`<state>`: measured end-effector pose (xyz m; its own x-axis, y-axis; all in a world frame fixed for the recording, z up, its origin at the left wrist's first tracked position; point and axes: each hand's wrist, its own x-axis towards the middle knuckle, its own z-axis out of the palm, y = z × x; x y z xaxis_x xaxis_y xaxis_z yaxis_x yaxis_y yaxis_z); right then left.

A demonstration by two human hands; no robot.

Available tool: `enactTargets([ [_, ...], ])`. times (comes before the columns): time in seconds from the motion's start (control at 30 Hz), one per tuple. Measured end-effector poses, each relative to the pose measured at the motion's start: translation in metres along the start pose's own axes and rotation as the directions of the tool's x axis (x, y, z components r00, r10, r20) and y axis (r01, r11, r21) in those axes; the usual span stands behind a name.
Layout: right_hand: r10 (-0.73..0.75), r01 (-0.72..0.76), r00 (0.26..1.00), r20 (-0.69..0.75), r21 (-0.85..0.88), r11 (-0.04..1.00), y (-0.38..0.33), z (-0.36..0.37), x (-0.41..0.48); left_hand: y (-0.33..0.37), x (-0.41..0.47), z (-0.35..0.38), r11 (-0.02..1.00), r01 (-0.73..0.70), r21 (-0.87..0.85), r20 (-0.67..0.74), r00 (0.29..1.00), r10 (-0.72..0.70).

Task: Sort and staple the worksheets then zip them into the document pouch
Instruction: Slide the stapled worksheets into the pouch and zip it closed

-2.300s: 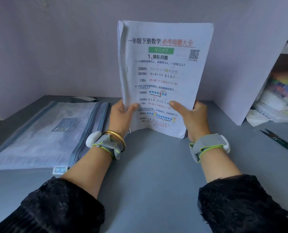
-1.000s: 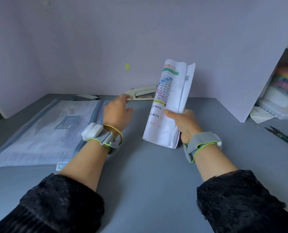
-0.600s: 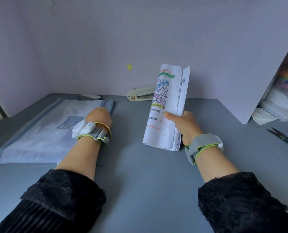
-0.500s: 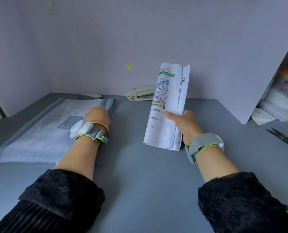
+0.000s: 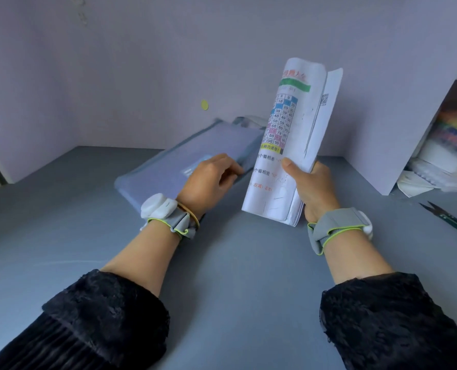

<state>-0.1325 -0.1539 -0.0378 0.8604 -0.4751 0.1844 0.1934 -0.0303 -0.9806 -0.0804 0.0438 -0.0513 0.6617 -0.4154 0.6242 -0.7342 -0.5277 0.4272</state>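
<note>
My right hand [image 5: 311, 186] grips a stack of printed worksheets [image 5: 291, 134], curled lengthwise and held upright just above the grey desk; a coloured number grid faces me. My left hand [image 5: 208, 180] is closed on the right, zipper edge of the pale blue mesh document pouch [image 5: 195, 153], which lies at a slant across the desk with its far end lifted toward the wall. The pouch's edge sits right beside the worksheets' lower left side. The stapler is hidden behind the pouch and papers.
The grey desk [image 5: 235, 263] is walled by lilac panels [image 5: 168, 62]; a small yellow dot [image 5: 204, 104] is stuck on the back one. Dark snips [image 5: 451, 220] lie at the right edge. Stacked papers and coloured supplies [image 5: 446, 156] fill the shelf at right.
My left hand let go of the worksheets, went to the pouch at the left, took its zipper edge and dragged it right toward the papers. My right hand kept the curled stack upright.
</note>
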Motion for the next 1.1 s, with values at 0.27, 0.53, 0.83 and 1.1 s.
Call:
enactTargets([
  [0.27, -0.089, 0.073, 0.994, -0.065, -0.219, 0.973, 0.001, -0.006, 0.003, -0.004, -0.005, 0.006, 0.614, 0.484, -0.623, 0.256, 0.868, -0.424],
  [0.53, -0.034, 0.025, 0.999, -0.033, -0.24, 0.97, 0.003, -0.002, 0.0, -0.004, -0.004, 0.003, 0.457, 0.581, -0.673, 0.328, 0.789, -0.52],
  [0.83, -0.018, 0.017, 1.0, 0.0, -0.223, 0.975, 0.0, -0.002, -0.002, 0.002, -0.002, 0.005, 0.841, 0.42, -0.342, 0.149, 0.908, -0.393],
  [1.1, 0.001, 0.034, 0.996, 0.087, -0.408, 0.912, -0.004, -0.009, -0.003, -0.005, 0.001, 0.005, 0.954, 0.234, 0.189, 0.078, 0.964, -0.253],
])
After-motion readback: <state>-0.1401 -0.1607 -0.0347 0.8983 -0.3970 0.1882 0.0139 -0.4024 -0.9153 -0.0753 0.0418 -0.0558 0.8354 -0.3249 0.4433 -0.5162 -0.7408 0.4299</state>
